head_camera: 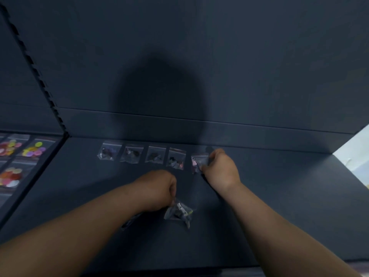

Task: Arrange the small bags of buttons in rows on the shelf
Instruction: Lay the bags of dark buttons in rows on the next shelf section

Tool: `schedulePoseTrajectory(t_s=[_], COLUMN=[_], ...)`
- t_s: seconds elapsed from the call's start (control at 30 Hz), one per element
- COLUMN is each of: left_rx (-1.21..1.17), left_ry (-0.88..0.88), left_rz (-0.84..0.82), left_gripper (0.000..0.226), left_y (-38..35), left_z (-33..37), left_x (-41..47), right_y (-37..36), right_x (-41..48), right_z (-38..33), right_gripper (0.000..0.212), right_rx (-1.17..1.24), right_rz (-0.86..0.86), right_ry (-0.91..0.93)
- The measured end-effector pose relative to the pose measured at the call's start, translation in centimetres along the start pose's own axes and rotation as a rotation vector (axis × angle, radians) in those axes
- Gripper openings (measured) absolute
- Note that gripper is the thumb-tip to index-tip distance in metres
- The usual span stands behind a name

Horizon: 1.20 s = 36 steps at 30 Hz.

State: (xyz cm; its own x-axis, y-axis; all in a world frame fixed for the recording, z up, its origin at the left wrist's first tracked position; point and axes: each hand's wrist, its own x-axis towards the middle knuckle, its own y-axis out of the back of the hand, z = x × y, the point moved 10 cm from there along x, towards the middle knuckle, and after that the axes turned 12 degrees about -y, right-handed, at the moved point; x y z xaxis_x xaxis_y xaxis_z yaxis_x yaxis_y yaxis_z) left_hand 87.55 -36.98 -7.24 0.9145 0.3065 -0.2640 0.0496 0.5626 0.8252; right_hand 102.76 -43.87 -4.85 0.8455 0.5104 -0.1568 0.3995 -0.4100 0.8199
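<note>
Dark shelf [279,206], four bags [142,153] in row, 11 o'clock. Your right hand [220,169] pinches fifth bag [198,161], 1 o'clock; left hand [159,188] grips spare bags [178,213].

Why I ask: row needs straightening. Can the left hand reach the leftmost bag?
Likely yes: only shelf lies between the left hand and leftmost bag, though it grips other bags.

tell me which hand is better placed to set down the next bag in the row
Right, probably: the right hand pinches the fifth bag at the row's open end, beside bare shelf. The left hand is nearer the front, gripping the spare bags.
</note>
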Motion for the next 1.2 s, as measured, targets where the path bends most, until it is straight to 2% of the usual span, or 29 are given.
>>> schedulePoseTrajectory(t_s=[0.1, 0.2, 0.3, 0.47, 0.53, 0.6, 0.63, 0.73, 0.8, 0.87, 0.93, 1.1, 1.13, 1.2], left_rx=[-0.061, -0.191, -0.359, -0.631, -0.698, -0.739, -0.75, -0.769, -0.826, -0.879, -0.82, -0.253, -0.132, 0.075], left_ry=[0.001, 0.014, 0.038, 0.097, 0.106, 0.094, 0.083, 0.043, 0.024, 0.011, 0.003, -0.084, -0.116, -0.181], left_rz=[0.036, 0.118, 0.235, 0.343, 0.35, 0.346, 0.348, 0.389, 0.426, 0.448, 0.476, 0.504, 0.492, 0.451], left_gripper=[0.02, 0.019, 0.016, 0.015, 0.013, 0.012, 0.012, 0.013, 0.016, 0.015, 0.016, 0.01, 0.01, 0.014], left_y=[0.3, 1.1, 2.2, 2.6, 2.5, 2.5, 2.6, 3.3, 3.6, 3.5, 3.5, 4.6, 4.7, 4.4], left_z=[-0.4, -1.1, -1.9, -3.0, -2.8, -2.2, -1.8, -0.4, 0.6, 1.4, 1.4, 1.2, 1.5, 2.3], left_x=[0.0, 0.0, 0.0, 0.1, 0.1, 0.3, 0.4, 1.0, 1.4, 1.7, 2.0, 1.7, 1.6, 1.7], right_y=[0.2, -2.3, -3.2, -3.3, -2.6, -0.9, -0.3, -1.5, -2.2, -1.8, -0.5, 2.0, 2.2, 3.1], right_x=[-1.3, -2.5, -2.8, -2.4, -2.6, -3.0, -3.1, -4.3, -5.0, -4.6, -3.3, 0.0, 0.4, 0.7], right_z=[-1.4, -1.8, -1.6, -2.1, -2.4, -2.8, -2.8, -3.1, -2.9, -1.6, 0.5, 5.4, 5.8, 5.3], right_gripper=[0.017, 0.038, 0.047, 0.046, 0.042, 0.032, 0.026, 0.011, 0.017, 0.021, 0.02, 0.015, 0.01, 0.016], right_rx=[-0.155, -0.302, -0.363, -0.342, -0.238, -0.01, 0.143, 0.544, 0.556, 0.532, 0.584, 0.74, 0.677, 0.287], right_rz=[0.111, 0.016, -0.033, -0.052, -0.038, -0.011, -0.053, -0.431, -0.551, -0.51, -0.404, -0.179, -0.147, -0.032], right_ry=[0.213, 0.432, 0.5, 0.498, 0.494, 0.446, 0.385, 0.204, 0.16, 0.104, 0.002, -0.234, -0.234, -0.137])
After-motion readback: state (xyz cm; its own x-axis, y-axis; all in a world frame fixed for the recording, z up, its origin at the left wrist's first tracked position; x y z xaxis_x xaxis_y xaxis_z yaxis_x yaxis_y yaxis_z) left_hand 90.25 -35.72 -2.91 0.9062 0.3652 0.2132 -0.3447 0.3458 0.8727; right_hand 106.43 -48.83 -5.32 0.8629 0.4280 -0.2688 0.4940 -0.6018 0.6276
